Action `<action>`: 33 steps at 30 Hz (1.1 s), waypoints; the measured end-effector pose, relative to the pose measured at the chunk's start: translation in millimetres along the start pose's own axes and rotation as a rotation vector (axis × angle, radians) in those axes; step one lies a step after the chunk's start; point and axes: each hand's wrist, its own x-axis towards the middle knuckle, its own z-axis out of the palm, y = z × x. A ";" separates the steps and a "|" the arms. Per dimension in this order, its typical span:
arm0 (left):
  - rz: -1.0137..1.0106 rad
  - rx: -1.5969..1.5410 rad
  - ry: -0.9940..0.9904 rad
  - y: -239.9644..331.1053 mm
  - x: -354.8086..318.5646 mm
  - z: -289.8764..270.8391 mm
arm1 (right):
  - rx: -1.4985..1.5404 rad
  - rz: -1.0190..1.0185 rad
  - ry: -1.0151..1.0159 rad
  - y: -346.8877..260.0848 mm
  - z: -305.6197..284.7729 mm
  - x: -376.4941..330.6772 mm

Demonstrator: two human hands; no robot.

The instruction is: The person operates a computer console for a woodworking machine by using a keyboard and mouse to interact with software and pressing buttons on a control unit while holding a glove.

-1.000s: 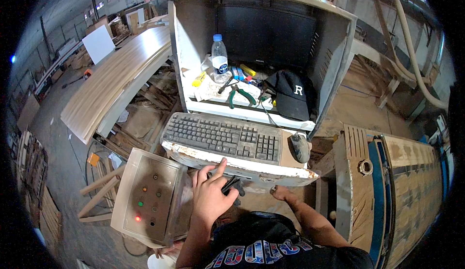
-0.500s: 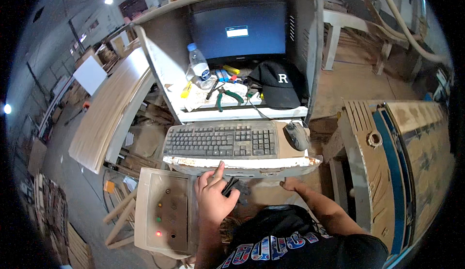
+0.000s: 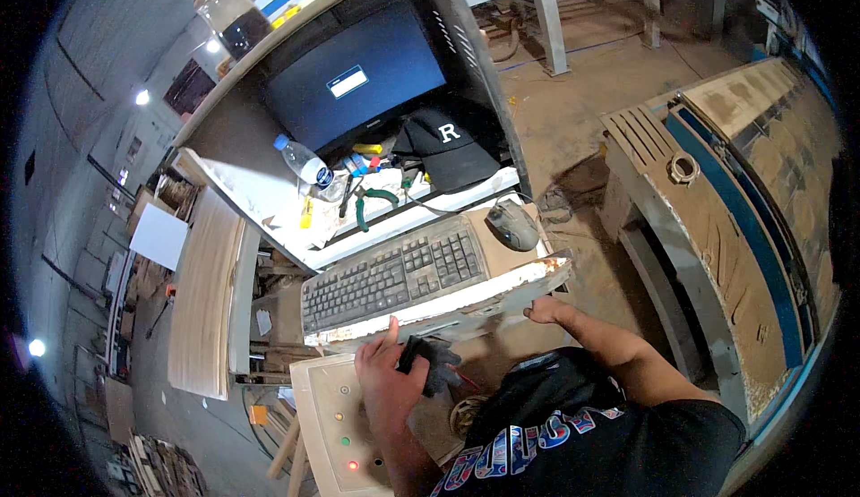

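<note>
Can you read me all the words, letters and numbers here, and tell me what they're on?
I won't copy any wording, but here's where writing shows:
Cap: one big white letter on the front, clear.
Shirt: big, colourful patterned letters, partly hidden by folds.
Bottle: a blue-and-white label, too small to read.
Screen: a little white box, its writing too small to read.
Keyboard: key marks, too small to read.

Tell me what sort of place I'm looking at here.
Probably a woodworking shop: a stack of wood-toned boards lies at left, a dusty machine stands at right, and a grimy keyboard sits beneath a lit monitor.
</note>
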 end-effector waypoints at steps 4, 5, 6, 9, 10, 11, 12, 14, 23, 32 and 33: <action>-0.147 -0.157 0.039 -0.5 5.2 7.7 | 0.094 -0.071 0.065 -10.7 -10.8 -25.0; -0.208 -0.245 -0.003 4.5 6.8 0.8 | 0.102 -0.072 0.061 -23.0 -15.6 -31.3; -0.204 -0.150 -0.031 4.1 4.3 -3.9 | 0.109 -0.078 0.055 -35.9 -19.7 -36.6; -0.181 0.026 -0.066 21.0 4.9 -12.1 | 0.048 -0.146 0.066 -41.2 -3.5 -18.1; -0.185 0.129 -0.046 25.5 7.5 -11.0 | 0.055 -0.124 0.076 -40.2 -1.6 -18.5; -0.172 0.118 -0.056 28.0 10.1 -7.5 | 0.112 -0.203 0.124 -39.3 0.7 -19.4; -0.140 0.151 -0.024 30.2 12.2 -4.7 | 0.167 -0.285 0.170 -36.6 1.8 -20.9; -0.111 0.189 0.010 28.5 12.8 -2.7 | 0.197 -0.266 0.176 -37.7 -0.8 -28.0; -0.223 -0.042 -0.106 31.4 13.5 -9.1 | 0.284 -0.171 0.056 -54.8 -9.7 -38.7; -0.238 -0.101 -0.123 23.7 16.0 -8.9 | 0.539 -0.268 0.119 -87.5 13.0 -46.4; -0.223 -0.092 -0.117 23.4 16.0 -8.8 | 0.552 -0.275 0.124 -91.3 16.1 -50.9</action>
